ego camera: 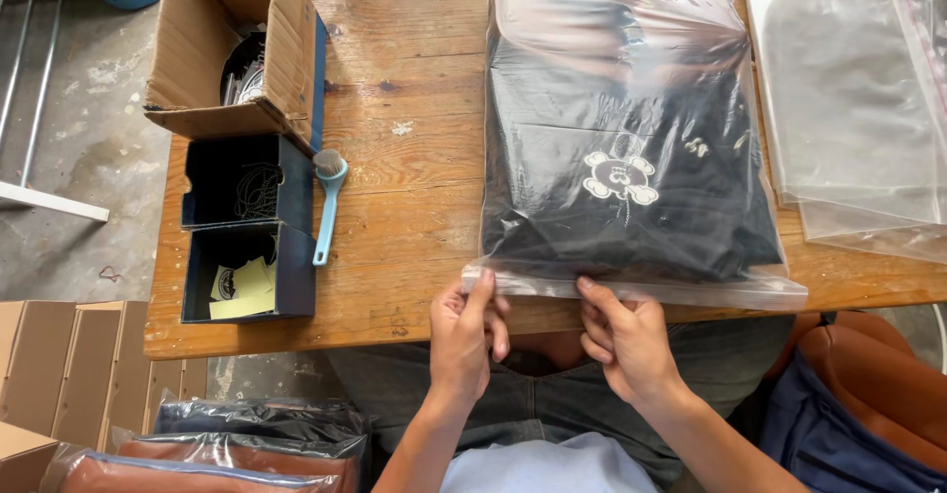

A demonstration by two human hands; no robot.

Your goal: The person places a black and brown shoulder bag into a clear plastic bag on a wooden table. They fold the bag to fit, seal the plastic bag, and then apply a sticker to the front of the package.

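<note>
A clear plastic zip bag (631, 286) lies on the wooden table (414, 187), filled with a folded black garment (621, 138) that bears a pale flower-shaped print. My left hand (466, 333) pinches the bag's near sealing strip at its left end. My right hand (623, 337) pinches the same strip a little to the right of it. Both hands sit at the table's front edge, above my lap.
Several clear bags (858, 99) lie stacked at the right. An open cardboard box (237, 49), two dark blue trays (247, 227) with yellow cards and a light blue brush (328, 197) stand at the left. Bagged garments (247, 444) lie on the floor.
</note>
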